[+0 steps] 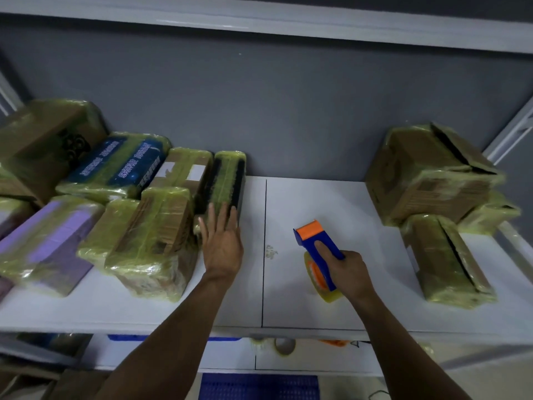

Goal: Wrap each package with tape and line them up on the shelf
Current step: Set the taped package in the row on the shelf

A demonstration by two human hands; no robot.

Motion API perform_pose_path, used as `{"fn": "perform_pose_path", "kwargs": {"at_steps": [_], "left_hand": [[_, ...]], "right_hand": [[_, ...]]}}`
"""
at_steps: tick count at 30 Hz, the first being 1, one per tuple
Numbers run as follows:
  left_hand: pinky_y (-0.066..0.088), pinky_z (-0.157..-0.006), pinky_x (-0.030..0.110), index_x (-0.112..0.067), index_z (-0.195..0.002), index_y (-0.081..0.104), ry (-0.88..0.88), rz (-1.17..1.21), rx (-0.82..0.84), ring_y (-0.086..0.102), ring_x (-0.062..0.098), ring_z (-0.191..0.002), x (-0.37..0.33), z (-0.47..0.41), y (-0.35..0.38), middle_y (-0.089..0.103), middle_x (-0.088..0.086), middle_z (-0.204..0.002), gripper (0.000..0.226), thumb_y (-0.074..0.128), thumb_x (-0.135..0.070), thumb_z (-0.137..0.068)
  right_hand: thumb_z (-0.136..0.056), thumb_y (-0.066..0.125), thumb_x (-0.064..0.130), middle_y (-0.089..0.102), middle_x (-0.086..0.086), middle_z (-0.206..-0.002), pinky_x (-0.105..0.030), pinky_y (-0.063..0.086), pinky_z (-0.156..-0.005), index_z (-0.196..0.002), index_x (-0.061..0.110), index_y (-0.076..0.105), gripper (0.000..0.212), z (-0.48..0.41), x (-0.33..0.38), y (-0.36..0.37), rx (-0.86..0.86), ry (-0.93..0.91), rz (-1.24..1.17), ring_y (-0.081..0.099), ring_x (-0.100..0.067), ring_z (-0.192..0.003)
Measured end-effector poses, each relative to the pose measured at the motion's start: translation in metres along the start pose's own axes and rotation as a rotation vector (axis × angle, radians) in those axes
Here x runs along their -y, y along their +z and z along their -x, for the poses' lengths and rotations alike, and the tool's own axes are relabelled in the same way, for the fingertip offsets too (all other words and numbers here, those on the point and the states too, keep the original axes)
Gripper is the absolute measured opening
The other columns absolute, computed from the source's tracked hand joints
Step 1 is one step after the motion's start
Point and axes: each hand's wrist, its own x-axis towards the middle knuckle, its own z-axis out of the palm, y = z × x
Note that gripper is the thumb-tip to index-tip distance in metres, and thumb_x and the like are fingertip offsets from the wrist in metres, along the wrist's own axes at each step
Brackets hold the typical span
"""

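Observation:
Several packages wrapped in yellowish clear tape lie on the white shelf (288,298). On the left they crowd together: a purple one (54,241), a blue printed one (121,166), a brown one (153,241) and a narrow dark one (227,177). My left hand (222,243) is flat and open, fingertips touching the narrow dark package's near end. My right hand (349,272) grips a blue and orange tape dispenser (317,241) that rests on the shelf, its yellowish tape roll (320,284) below. On the right lie a large brown box (427,177) and a long package (450,261).
A grey wall backs the shelf, and another white shelf board (259,21) runs overhead. Below the front edge sits a lower shelf with spare tape rolls (284,346) and a blue crate (259,385). A dark seam (264,255) splits the shelf surface.

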Motion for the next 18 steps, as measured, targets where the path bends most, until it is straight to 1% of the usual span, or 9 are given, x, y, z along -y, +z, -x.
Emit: {"fn": "perform_pose_path", "kwargs": {"at_steps": [2, 4, 6, 8, 10, 12, 15, 17, 18], "left_hand": [[-0.008, -0.124, 0.05, -0.018, -0.156, 0.038, 0.085, 0.047, -0.04, -0.014, 0.026, -0.154, -0.01, 0.009, -0.001, 0.018, 0.006, -0.168, 0.054, 0.052, -0.021, -0.103], [0.012, -0.125, 0.049, -0.018, -0.148, 0.051, 0.225, 0.197, -0.075, -0.002, 0.027, -0.157, -0.029, 0.026, -0.001, 0.028, 0.005, -0.165, 0.052, 0.062, -0.014, -0.098], [0.024, -0.122, 0.039, -0.021, -0.146, 0.055, 0.279, 0.375, -0.05, 0.006, 0.02, -0.157, -0.055, 0.047, -0.003, 0.031, -0.001, -0.164, 0.052, 0.065, -0.009, -0.096], [0.025, -0.121, 0.029, -0.027, -0.146, 0.053, 0.229, 0.471, 0.031, 0.013, 0.013, -0.156, -0.081, 0.064, -0.006, 0.032, -0.01, -0.162, 0.052, 0.065, -0.014, -0.097], [0.02, -0.118, 0.015, -0.032, -0.149, 0.047, 0.191, 0.501, 0.123, 0.022, 0.008, -0.152, -0.11, 0.075, -0.009, 0.034, -0.02, -0.156, 0.054, 0.064, -0.026, -0.099], [0.019, -0.11, 0.005, -0.034, -0.152, 0.041, 0.165, 0.535, 0.214, 0.031, 0.005, -0.146, -0.14, 0.078, -0.009, 0.037, -0.02, -0.155, 0.058, 0.063, -0.035, -0.099], [0.031, -0.109, 0.015, -0.035, -0.152, 0.04, 0.196, 0.591, 0.333, 0.041, 0.004, -0.139, -0.192, 0.069, -0.007, 0.042, -0.017, -0.155, 0.06, 0.064, -0.04, -0.098], [0.035, -0.112, 0.019, -0.035, -0.149, 0.045, 0.231, 0.608, 0.403, 0.044, 0.004, -0.137, -0.235, 0.063, -0.002, 0.045, -0.015, -0.153, 0.055, 0.065, -0.04, -0.098], [0.036, -0.113, 0.022, -0.034, -0.148, 0.047, 0.242, 0.619, 0.439, 0.045, 0.004, -0.136, -0.255, 0.061, 0.002, 0.047, -0.014, -0.152, 0.054, 0.065, -0.04, -0.097]], "right_hand": [[-0.089, 0.063, 0.066, 0.061, -0.001, -0.054, -0.025, 0.045, -0.054, -0.066, 0.013, 0.058, 0.058, 0.001, -0.001, -0.005, 0.032, 0.017, -0.037, 0.06, -0.014, -0.05], [-0.089, 0.063, 0.065, 0.071, -0.006, -0.065, -0.028, 0.05, -0.059, -0.076, 0.009, 0.067, 0.058, 0.002, -0.005, -0.014, 0.06, 0.039, -0.099, 0.068, -0.018, -0.06], [-0.089, 0.063, 0.066, 0.074, -0.009, -0.073, -0.03, 0.051, -0.062, -0.08, 0.008, 0.069, 0.058, 0.007, -0.012, -0.028, 0.078, 0.043, -0.144, 0.071, -0.025, -0.067], [-0.086, 0.062, 0.07, 0.072, -0.009, -0.07, -0.03, 0.05, -0.061, -0.075, 0.012, 0.065, 0.059, 0.014, -0.017, -0.048, 0.097, 0.029, -0.147, 0.071, -0.028, -0.065], [-0.077, 0.063, 0.08, 0.067, -0.004, -0.06, -0.025, 0.045, -0.054, -0.068, 0.016, 0.06, 0.065, 0.021, -0.02, -0.074, 0.09, 0.017, -0.185, 0.063, -0.019, -0.052], [-0.07, 0.065, 0.088, 0.064, -0.005, -0.058, -0.023, 0.043, -0.051, -0.067, 0.013, 0.06, 0.075, 0.029, -0.024, -0.102, 0.039, 0.008, -0.239, 0.06, -0.013, -0.049], [-0.072, 0.067, 0.085, 0.074, -0.008, -0.073, -0.031, 0.048, -0.06, -0.083, 0.009, 0.072, 0.077, 0.036, -0.029, -0.144, -0.039, -0.013, -0.299, 0.069, -0.023, -0.061], [-0.075, 0.067, 0.079, 0.077, 0.003, -0.077, -0.034, 0.052, -0.065, -0.086, 0.021, 0.074, 0.06, 0.038, -0.035, -0.178, -0.118, -0.014, -0.322, 0.072, -0.015, -0.065], [-0.076, 0.065, 0.077, 0.076, 0.005, -0.074, -0.032, 0.052, -0.062, -0.084, 0.022, 0.074, 0.056, 0.039, -0.039, -0.196, -0.156, -0.02, -0.319, 0.071, -0.011, -0.062]]}}
